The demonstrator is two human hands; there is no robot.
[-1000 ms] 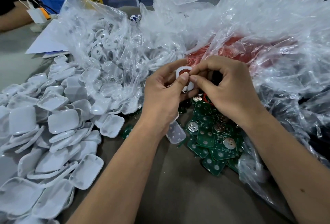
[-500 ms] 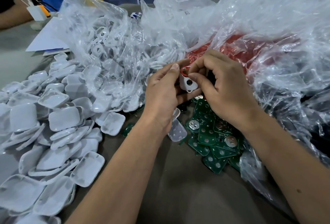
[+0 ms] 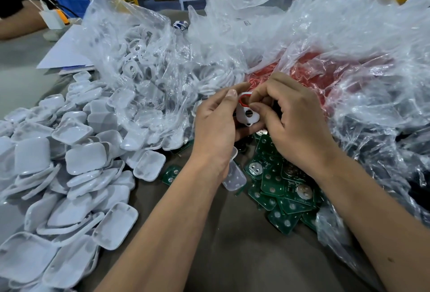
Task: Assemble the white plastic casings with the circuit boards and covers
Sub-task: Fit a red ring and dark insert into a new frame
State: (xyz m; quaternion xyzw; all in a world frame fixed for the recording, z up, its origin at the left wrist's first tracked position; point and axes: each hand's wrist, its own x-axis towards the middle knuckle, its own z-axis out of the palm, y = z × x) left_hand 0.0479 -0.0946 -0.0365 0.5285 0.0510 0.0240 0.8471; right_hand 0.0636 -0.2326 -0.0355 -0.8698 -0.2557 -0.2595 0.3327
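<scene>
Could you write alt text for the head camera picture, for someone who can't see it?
Two bare hands, left hand and right hand, hold a small white casing with a red ring above a heap of green circuit boards. White covers lie piled at left; crumpled clear bags fill the back.

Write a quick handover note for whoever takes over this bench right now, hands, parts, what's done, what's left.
Left hand: grips the white casing from the left.
Right hand: pinches the same casing at its top, where a red ring sits.
Parts: white covers heaped on the left, green circuit boards under the right wrist, more casings in the clear bag behind.
Done: one casing picked up, red ring at its opening.
Left: board and cover not yet fitted to this casing; both piles remain.
</scene>
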